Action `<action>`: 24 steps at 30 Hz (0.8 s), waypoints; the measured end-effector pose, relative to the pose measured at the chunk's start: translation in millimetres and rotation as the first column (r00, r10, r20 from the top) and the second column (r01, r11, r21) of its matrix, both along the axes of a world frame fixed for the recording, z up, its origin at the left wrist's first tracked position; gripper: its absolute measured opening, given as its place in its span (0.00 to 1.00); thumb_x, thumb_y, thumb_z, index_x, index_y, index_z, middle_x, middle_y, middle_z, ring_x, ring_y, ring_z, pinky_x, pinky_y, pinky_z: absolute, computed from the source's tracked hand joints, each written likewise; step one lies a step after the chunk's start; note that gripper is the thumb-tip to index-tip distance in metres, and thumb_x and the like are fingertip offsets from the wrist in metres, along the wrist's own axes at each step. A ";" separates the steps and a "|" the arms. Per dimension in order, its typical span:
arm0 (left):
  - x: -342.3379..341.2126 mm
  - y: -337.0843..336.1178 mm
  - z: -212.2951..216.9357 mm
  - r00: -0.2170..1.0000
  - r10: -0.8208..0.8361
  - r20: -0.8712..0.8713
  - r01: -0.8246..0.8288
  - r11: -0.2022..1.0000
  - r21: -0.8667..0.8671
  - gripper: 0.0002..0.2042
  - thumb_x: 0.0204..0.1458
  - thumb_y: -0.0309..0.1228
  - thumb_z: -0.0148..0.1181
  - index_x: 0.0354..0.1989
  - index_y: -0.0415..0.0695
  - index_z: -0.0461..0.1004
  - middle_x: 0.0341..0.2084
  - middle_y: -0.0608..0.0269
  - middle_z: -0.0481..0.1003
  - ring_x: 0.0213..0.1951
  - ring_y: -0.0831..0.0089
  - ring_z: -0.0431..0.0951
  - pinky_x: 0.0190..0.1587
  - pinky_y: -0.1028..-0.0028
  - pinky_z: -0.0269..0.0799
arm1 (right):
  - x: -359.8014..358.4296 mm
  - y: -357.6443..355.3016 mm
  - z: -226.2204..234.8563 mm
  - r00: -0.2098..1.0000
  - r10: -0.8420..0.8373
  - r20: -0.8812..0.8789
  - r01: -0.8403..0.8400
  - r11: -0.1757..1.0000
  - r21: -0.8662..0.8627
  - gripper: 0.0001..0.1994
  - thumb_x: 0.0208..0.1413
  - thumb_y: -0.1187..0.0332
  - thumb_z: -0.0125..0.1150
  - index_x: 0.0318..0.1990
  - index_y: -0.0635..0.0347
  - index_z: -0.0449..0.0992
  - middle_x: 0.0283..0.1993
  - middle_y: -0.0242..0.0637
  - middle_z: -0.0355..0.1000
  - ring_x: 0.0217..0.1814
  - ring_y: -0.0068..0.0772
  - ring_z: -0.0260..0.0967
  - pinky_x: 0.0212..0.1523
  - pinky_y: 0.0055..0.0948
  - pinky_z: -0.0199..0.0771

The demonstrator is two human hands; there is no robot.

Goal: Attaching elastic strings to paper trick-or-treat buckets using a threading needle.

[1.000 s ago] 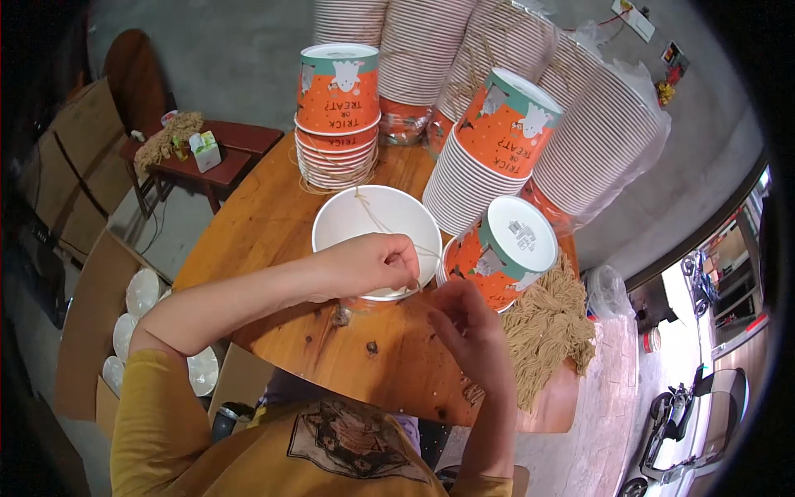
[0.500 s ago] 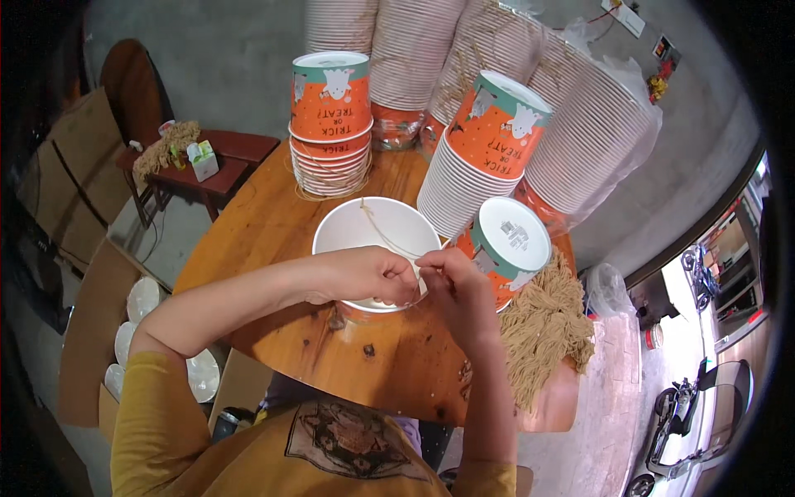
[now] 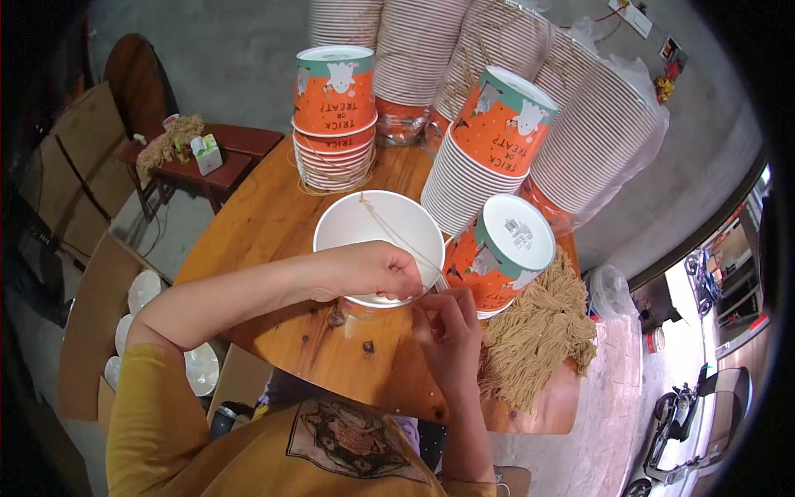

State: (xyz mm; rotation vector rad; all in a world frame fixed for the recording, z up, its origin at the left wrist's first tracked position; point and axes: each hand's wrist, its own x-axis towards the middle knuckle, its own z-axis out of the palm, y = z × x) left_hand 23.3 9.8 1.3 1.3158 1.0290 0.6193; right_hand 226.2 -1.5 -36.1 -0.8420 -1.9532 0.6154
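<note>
An open paper bucket (image 3: 335,222), white inside, stands upright on the wooden table in front of me. A thin tan cord (image 3: 387,225) is knotted at its far rim and runs across the opening toward my hands. At the near right rim my left hand (image 3: 379,272) is closed, thumb and fingers pinching the cord. Just right of and below it, my right hand (image 3: 451,335) has its fingers curled together on the cord's end, which is mostly hidden. An upside-down orange and green bucket (image 3: 489,263) leans to the right of my right hand.
A bundle of tan cords (image 3: 534,331) lies at the table's (image 3: 273,224) right edge. Stacked orange buckets (image 3: 335,95) stand at the back left, another stack (image 3: 476,178) at the back right. Tall plastic-wrapped stacks (image 3: 592,124) rise behind. A carton of white buckets (image 3: 87,331) sits lower left.
My right hand has moved down and slightly away from my left hand, below the bucket's rim. My left hand stays at the rim. The view has shifted slightly.
</note>
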 end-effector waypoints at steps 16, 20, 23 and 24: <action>-0.7 0.6 5.2 0.957 0.096 0.274 -0.036 0.975 -0.217 0.07 0.55 0.21 0.56 0.42 0.40 0.71 0.34 0.68 0.72 0.31 0.84 0.72 0.33 0.84 0.69 | -15.1 -12.2 -7.6 0.993 -0.109 -0.046 0.112 0.992 0.054 0.05 0.53 0.78 0.64 0.37 0.61 0.78 0.34 0.29 0.66 0.25 0.16 0.63 0.25 0.17 0.64; -3.2 -2.7 7.3 0.971 0.093 0.222 -0.053 0.982 -0.179 0.10 0.53 0.19 0.55 0.44 0.39 0.69 0.36 0.67 0.70 0.34 0.81 0.72 0.37 0.81 0.70 | -13.4 -11.2 -4.4 0.987 -0.136 -0.081 0.130 0.988 -0.079 0.05 0.52 0.77 0.65 0.37 0.61 0.77 0.34 0.32 0.70 0.28 0.21 0.67 0.28 0.21 0.68; -1.3 -4.8 10.0 0.992 0.072 0.103 -0.063 0.994 -0.089 0.12 0.52 0.19 0.55 0.46 0.40 0.68 0.34 0.69 0.68 0.35 0.81 0.70 0.40 0.80 0.69 | -10.2 -7.2 -1.5 0.974 -0.161 -0.157 0.117 0.959 -0.257 0.06 0.52 0.76 0.65 0.37 0.61 0.75 0.33 0.35 0.72 0.29 0.27 0.70 0.30 0.25 0.71; -0.6 -4.9 9.7 0.996 0.048 0.078 -0.045 0.998 -0.038 0.14 0.52 0.19 0.55 0.47 0.40 0.67 0.34 0.69 0.67 0.36 0.81 0.69 0.41 0.80 0.68 | -10.1 -5.2 -0.5 0.973 -0.144 -0.178 0.100 0.966 -0.237 0.06 0.52 0.75 0.65 0.36 0.62 0.74 0.32 0.35 0.71 0.28 0.26 0.69 0.29 0.24 0.69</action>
